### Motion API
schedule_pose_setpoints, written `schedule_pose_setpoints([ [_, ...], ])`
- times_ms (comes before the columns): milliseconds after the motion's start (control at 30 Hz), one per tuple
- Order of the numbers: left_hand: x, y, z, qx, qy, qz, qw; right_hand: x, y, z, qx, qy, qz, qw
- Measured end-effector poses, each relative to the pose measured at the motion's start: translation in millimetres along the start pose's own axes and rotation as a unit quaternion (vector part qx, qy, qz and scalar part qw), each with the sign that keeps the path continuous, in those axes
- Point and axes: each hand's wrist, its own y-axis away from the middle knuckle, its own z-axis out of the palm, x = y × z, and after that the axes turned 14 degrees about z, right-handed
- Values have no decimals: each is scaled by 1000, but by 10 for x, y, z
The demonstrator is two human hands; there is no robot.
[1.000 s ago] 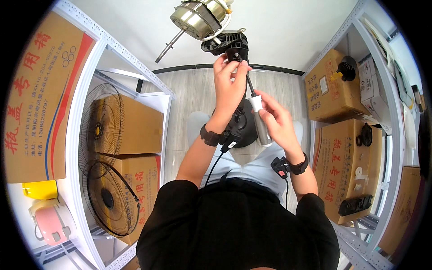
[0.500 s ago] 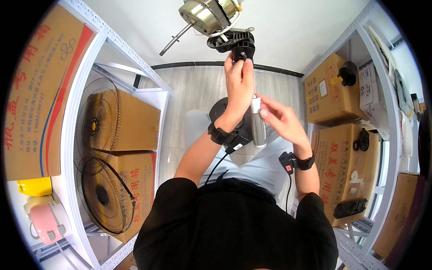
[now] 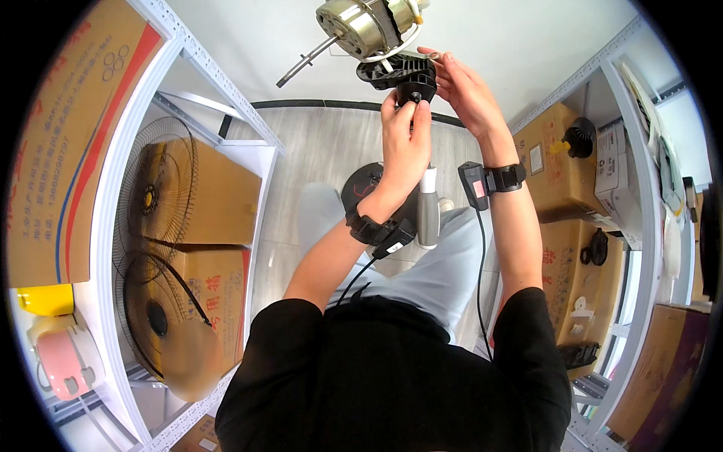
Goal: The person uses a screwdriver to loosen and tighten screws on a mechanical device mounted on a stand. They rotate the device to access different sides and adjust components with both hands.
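Note:
A bare fan motor with a long metal shaft sits at the top, on a black plastic bracket. At the bracket's lower end, my left hand has its fingers closed around the hidden tip of a screwdriver. The screwdriver's grey handle with white collar hangs free of my right hand, toward my lap. My right hand is up beside the bracket, fingertips at a small metal link; its grip there is partly hidden.
Metal shelves with cardboard boxes flank me. Wire fan grilles lean at the left. Black fan parts lie on a box at the right. A round black base stands on the floor before me. Cables run from my wrist straps.
My right hand has left the screwdriver handle and moved up to the bracket's right side. My left hand keeps its place at the bracket. The view has shifted slightly.

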Motion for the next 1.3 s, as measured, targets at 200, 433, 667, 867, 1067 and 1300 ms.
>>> schedule_pose_setpoints([
  [200,-5,53,-60,-8,40,-1,999,148,191,229,127,109,-51,985],
  [433,30,68,-106,30,202,-112,973,194,316,287,120,112,-89,982],
  [667,-5,103,-92,33,251,-107,961,365,272,427,164,125,-153,966],
  [867,-37,105,-151,30,276,-107,955,414,252,510,238,186,-169,938],
  [1067,-31,103,-130,31,284,-96,954,440,260,548,265,174,-168,933],
  [1300,-119,116,-129,19,268,-93,959,320,296,692,327,220,-183,901],
])
